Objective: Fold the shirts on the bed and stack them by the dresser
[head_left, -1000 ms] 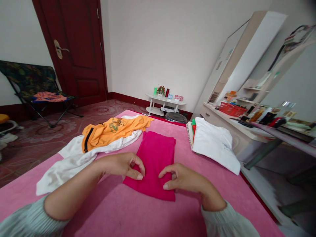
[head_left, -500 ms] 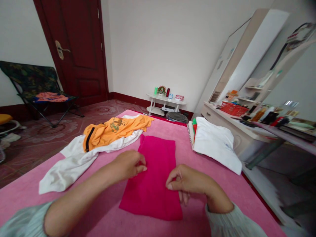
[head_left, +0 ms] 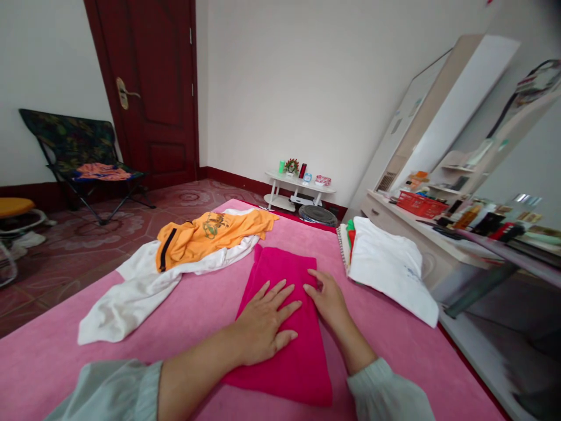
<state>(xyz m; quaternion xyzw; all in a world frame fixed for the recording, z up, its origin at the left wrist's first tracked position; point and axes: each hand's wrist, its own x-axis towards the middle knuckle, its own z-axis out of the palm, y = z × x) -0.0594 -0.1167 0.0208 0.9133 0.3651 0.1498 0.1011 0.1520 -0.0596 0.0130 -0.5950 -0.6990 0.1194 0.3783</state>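
A folded magenta cloth (head_left: 284, 275) lies lengthwise on the pink bed cover (head_left: 201, 316). My left hand (head_left: 263, 321) rests flat on the cloth's middle, fingers spread. My right hand (head_left: 326, 298) lies flat on the cloth's right edge, fingers stretched forward. Neither hand grips anything.
An orange shirt (head_left: 210, 231) lies on a white garment (head_left: 131, 286) at the left of the bed. A stack of folded clothes with a white top (head_left: 385, 266) sits at the right. A dresser (head_left: 421, 222) stands beyond the right edge; a folding chair (head_left: 83, 158) and door (head_left: 149, 88) are far left.
Both hands let go of the cloth's near edge, moved forward and flattened onto it. The cloth now lies longer and smoother toward me.
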